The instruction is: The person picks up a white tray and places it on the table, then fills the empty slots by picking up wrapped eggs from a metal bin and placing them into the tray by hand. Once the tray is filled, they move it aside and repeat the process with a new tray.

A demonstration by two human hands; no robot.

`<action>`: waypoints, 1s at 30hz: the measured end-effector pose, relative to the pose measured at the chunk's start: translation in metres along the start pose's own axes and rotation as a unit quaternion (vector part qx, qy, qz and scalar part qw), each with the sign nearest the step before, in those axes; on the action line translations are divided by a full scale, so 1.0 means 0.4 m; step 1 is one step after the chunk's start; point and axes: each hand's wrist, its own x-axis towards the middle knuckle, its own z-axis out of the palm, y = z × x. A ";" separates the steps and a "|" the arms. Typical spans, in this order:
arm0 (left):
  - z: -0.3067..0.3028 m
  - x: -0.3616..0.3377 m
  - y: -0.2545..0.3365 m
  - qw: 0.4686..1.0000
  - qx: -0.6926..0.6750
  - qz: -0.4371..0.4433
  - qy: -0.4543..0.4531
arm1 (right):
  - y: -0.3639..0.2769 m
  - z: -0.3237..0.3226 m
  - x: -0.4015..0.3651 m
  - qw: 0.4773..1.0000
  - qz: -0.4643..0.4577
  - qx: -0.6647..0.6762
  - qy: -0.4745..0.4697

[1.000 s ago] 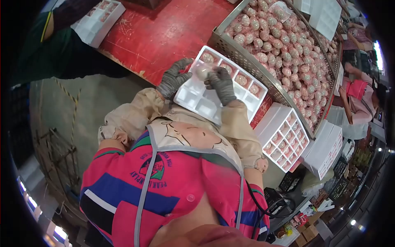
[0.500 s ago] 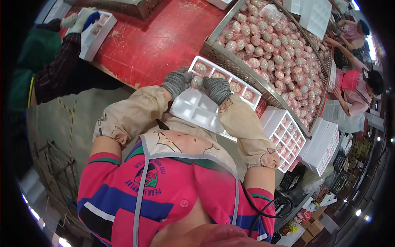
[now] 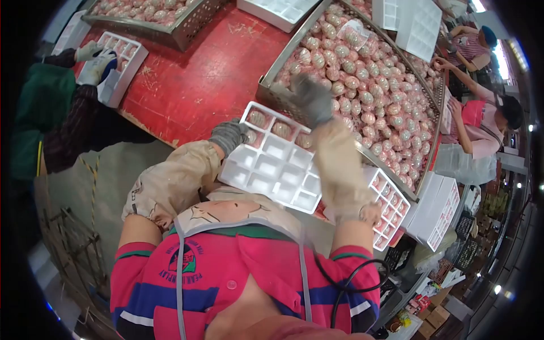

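A white compartment tray [image 3: 272, 167] lies in front of me at the edge of the red table [image 3: 192, 73]; its far row holds a few wrapped pink fruits. My left hand [image 3: 229, 136], in a grey glove, grips the tray's left edge. My right hand [image 3: 310, 97], also gloved, is blurred and raised over the near rim of the big metal bin [image 3: 266, 90] full of wrapped pink fruits [image 3: 368, 85]. I cannot see whether anything is in it.
Another person's gloved hands [image 3: 93, 56] work at a white tray [image 3: 122, 65] at the left. A second metal bin [image 3: 170, 17] stands at the back. Filled white trays [image 3: 391, 207] and boxes [image 3: 439, 209] are stacked at my right. Two people stand beyond the big bin.
My right hand has left the tray and swung up and right toward the fruit bin. My left hand has slid to the tray's left edge. The fruit held between both hands is gone from them.
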 end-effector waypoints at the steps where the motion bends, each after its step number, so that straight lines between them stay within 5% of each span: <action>1: -0.027 -0.029 0.041 0.998 0.068 0.013 -0.004 | 0.069 -0.022 0.073 0.982 0.108 0.143 0.054; 2: -0.046 -0.043 0.071 0.998 0.070 -0.009 0.005 | 0.146 0.006 0.151 0.988 0.076 0.069 0.112; 5: -0.055 -0.055 0.092 0.996 0.085 -0.003 0.008 | 0.217 0.072 0.289 0.985 0.066 -0.133 -0.089; 9: -0.044 -0.074 0.084 0.999 0.028 0.008 0.037 | 0.227 0.172 0.296 0.982 0.122 -0.140 -0.042; 11: -0.052 -0.090 0.083 0.998 0.038 0.011 0.039 | 0.227 0.132 0.217 0.991 0.045 -0.068 0.109; 13: -0.041 -0.104 0.060 0.998 0.041 0.016 0.048 | 0.270 0.133 0.210 0.993 0.072 -0.053 0.080; 15: -0.017 -0.127 0.016 0.971 -0.189 0.091 0.112 | 0.275 0.124 0.178 0.993 0.100 -0.042 0.052; 17: -0.024 -0.170 0.011 0.969 -0.128 0.103 0.182 | 0.262 0.080 0.061 0.904 0.234 0.334 0.127; 19: -0.055 -0.202 0.021 0.948 -0.135 0.082 0.276 | 0.172 0.025 -0.072 0.771 0.209 0.567 0.203; 21: -0.067 -0.216 0.040 0.940 -0.204 0.077 0.263 | 0.054 -0.010 -0.204 0.680 0.205 0.682 0.174; 23: -0.058 -0.224 0.068 0.892 -0.430 0.018 0.138 | -0.031 0.027 -0.318 0.598 0.219 0.756 0.150; 25: -0.032 -0.195 0.107 0.885 -0.446 0.046 0.126 | -0.070 0.127 -0.396 0.524 0.241 0.808 0.121; 27: 0.016 -0.168 0.136 0.890 -0.419 0.151 0.101 | -0.106 0.207 -0.444 0.513 0.281 0.802 0.124; 28: 0.021 -0.170 0.154 0.935 -0.338 0.086 0.060 | -0.103 0.244 -0.458 0.581 0.304 0.749 0.101; 30: 0.036 -0.136 0.164 0.965 -0.218 0.128 0.069 | -0.099 0.259 -0.472 0.706 0.320 0.631 0.031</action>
